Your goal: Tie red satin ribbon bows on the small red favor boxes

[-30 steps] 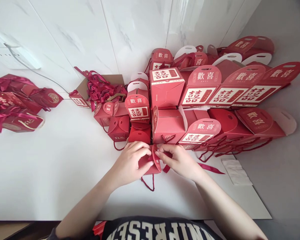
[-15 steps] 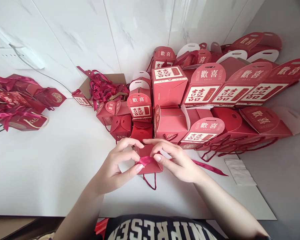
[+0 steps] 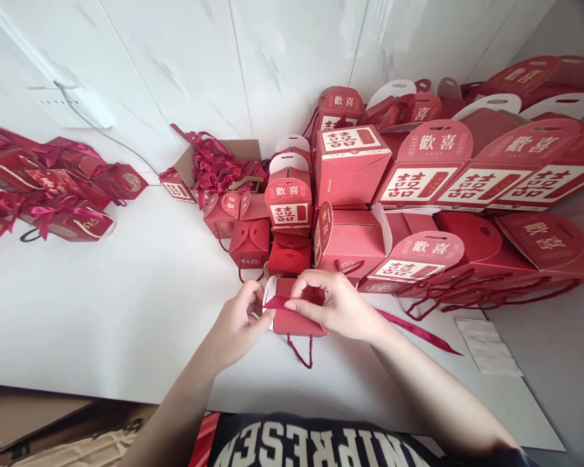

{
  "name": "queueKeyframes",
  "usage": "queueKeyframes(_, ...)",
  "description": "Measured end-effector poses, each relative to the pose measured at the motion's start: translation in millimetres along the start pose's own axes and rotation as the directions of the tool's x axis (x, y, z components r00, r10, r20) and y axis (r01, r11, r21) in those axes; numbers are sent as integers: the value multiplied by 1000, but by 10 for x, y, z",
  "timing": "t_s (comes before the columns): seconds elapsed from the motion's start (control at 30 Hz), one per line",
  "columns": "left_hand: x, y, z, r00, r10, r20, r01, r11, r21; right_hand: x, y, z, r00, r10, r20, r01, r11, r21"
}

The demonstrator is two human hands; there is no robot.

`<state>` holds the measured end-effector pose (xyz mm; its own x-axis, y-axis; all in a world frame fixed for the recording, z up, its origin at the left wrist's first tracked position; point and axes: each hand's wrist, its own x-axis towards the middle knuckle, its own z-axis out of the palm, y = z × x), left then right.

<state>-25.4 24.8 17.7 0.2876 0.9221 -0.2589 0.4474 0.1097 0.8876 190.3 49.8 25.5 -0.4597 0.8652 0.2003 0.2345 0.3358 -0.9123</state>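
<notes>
A small red gift box (image 3: 299, 322) stands on the table between my hands, with a dark red cord handle (image 3: 300, 353) hanging at its near side. My left hand (image 3: 238, 324) is closed at the box's left side, its thumb and curled fingers at the raised flap (image 3: 268, 290), whose white face shows. Over the box top, my right hand (image 3: 338, 305) pinches a crimson ribbon (image 3: 277, 302) between thumb and index finger. The ribbon's pointed end lies toward the flap. A long ribbon tail (image 3: 423, 331) stretches out to the right, beyond my right wrist.
Red boxes (image 3: 423, 178) are stacked along the wall at the back right. A carton of loose ribbons (image 3: 219, 165) sits behind. Several ribboned boxes (image 3: 65, 188) are at the far left, near a cable (image 3: 97, 139). White tissue (image 3: 488, 346) lies on the right.
My left hand has let go of the ribbon and moved to the box's left flap, which now stands up. My right hand still pinches the ribbon. The view has shifted a little.
</notes>
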Motion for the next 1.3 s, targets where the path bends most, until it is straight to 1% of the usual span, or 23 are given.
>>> queueKeyframes(0.1,17,-24,-66,997,-32,77,42,990,-133,29,18,45,1000,27,-3,-27,999,-31)
queueKeyframes(0.2,24,-44,-92,994,-41,99,58,982,-180,44,12,56,999,39,-23,-39,998,-40)
queueKeyframes(0.33,24,-70,-97,994,-36,106,55,982,-178,32,-7,51,998,32,-63,-37,995,-91)
queueKeyframes(0.43,22,-79,-98,993,-39,113,58,984,-170,23,-2,55,997,36,-64,-43,994,-105)
queueKeyframes(0.6,16,-88,-91,993,-47,113,65,984,-166,32,-7,68,999,22,-43,-26,996,-87)
queueKeyframes(0.97,20,-80,-91,992,-43,114,64,982,-179,10,-18,52,997,37,-69,-42,996,-77)
queueKeyframes(1.17,18,-71,-88,992,-45,118,65,983,-172,16,-18,44,998,24,-50,-26,999,-28)
queueKeyframes(1.3,23,-71,-88,992,-48,117,68,981,-180,29,2,64,998,26,-57,-29,998,-48)
